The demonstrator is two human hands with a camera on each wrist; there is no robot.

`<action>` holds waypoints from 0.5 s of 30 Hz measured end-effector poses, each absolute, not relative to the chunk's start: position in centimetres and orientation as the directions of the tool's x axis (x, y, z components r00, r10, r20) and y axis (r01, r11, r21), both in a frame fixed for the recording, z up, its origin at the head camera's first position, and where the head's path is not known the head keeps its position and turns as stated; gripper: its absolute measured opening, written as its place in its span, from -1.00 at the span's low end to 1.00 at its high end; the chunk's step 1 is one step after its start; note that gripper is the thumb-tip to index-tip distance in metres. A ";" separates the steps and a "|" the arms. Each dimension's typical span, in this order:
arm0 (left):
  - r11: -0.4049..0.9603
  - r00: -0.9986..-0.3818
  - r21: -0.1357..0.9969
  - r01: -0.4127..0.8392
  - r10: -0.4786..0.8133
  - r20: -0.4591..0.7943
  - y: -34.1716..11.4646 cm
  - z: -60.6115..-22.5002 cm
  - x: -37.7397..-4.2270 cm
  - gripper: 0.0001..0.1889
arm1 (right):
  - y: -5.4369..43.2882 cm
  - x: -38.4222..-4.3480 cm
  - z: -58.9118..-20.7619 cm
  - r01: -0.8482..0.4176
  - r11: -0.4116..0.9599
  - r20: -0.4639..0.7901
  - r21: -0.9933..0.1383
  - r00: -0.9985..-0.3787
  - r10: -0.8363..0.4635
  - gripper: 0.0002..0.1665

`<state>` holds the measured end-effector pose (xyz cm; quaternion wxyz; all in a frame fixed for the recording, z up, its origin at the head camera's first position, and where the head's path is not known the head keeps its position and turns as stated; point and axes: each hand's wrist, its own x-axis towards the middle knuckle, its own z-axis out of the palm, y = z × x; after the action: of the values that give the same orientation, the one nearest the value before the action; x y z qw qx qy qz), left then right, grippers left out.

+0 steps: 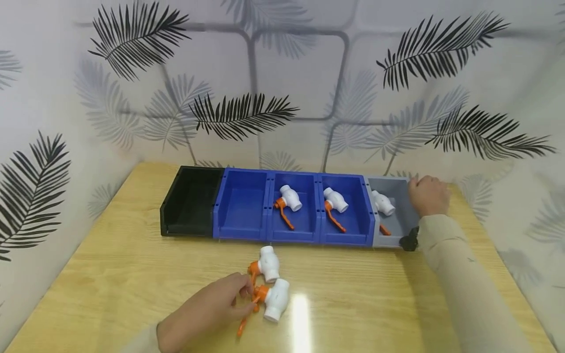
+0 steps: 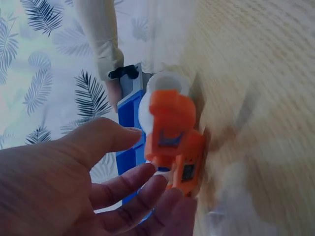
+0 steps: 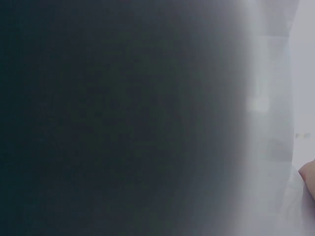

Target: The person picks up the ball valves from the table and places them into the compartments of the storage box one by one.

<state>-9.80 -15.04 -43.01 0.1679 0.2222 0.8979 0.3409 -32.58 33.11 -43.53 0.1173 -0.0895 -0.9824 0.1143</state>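
The person's right sleeve [image 1: 463, 274] is long and pale beige, creased toward the cuff [image 1: 434, 228], which ends near the wrist. A small black device [image 1: 409, 240], irregular in outline and too small to resolve in detail, is worn at the right wrist. The left sleeve [image 1: 140, 342], similarly pale, shows only its end, adjoining the bare left hand [image 1: 209, 308].

pale wall [image 1: 295, 73] with black leaf prints [image 1: 244, 117] behind a yellowish wood-grain table [image 1: 353, 294]

Dark blur [image 3: 128, 118] — a sliver of skin [image 3: 309, 178] (lower right).
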 end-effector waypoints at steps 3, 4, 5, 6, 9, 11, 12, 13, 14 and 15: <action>0.663 -0.845 0.705 0.252 0.506 -0.174 -15.0 -43.6 -9.3 -0.82 | 32.8 -32.6 -43.8 0.145 0.956 0.209 -0.255 -0.957 0.201 -0.33; 0.656 -0.844 0.714 0.242 0.505 -0.178 -15.0 -43.7 -9.2 -0.83 | 32.7 -32.6 -43.8 0.143 0.956 0.211 -0.258 -0.957 0.200 -0.34; 0.651 -0.844 0.720 0.238 0.506 -0.178 -14.9 -43.8 -9.1 -0.83 | 32.7 -32.6 -43.9 0.140 0.955 0.214 -0.262 -0.956 0.199 -0.35; 0.645 -0.843 0.727 0.238 0.508 -0.175 -14.8 -43.9 -9.0 -0.84 | 32.7 -32.6 -43.9 0.137 0.955 0.222 -0.263 -0.955 0.198 -0.35; 0.629 -0.844 0.741 0.233 0.509 -0.167 -14.5 -43.8 -8.8 -0.86 | 32.9 -32.7 -44.0 0.135 0.954 0.235 -0.268 -0.951 0.201 -0.36; 0.627 -0.849 0.748 0.220 0.501 -0.170 -14.3 -43.8 -8.7 -0.87 | 33.0 -32.8 -43.9 0.135 0.954 0.241 -0.268 -0.949 0.202 -0.36; 0.627 -0.852 0.750 0.210 0.494 -0.174 -14.1 -43.7 -8.6 -0.87 | 33.1 -32.8 -43.9 0.136 0.954 0.243 -0.267 -0.948 0.203 -0.36; 0.629 -0.855 0.751 0.202 0.487 -0.178 -14.0 -43.7 -8.6 -0.87 | 33.2 -32.8 -43.9 0.136 0.954 0.245 -0.267 -0.948 0.204 -0.37; 0.631 -0.858 0.752 0.192 0.480 -0.184 -13.9 -43.7 -8.5 -0.87 | 33.2 -32.8 -43.9 0.136 0.954 0.248 -0.268 -0.947 0.205 -0.37; 0.633 -0.861 0.752 0.184 0.473 -0.188 -13.9 -43.7 -8.5 -0.86 | 33.3 -32.8 -43.9 0.135 0.954 0.250 -0.266 -0.947 0.204 -0.37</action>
<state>-8.46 -13.86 -43.68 0.1875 0.1857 0.8841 0.3858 -32.84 33.31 -43.88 0.1385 -0.0866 -0.9788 0.1238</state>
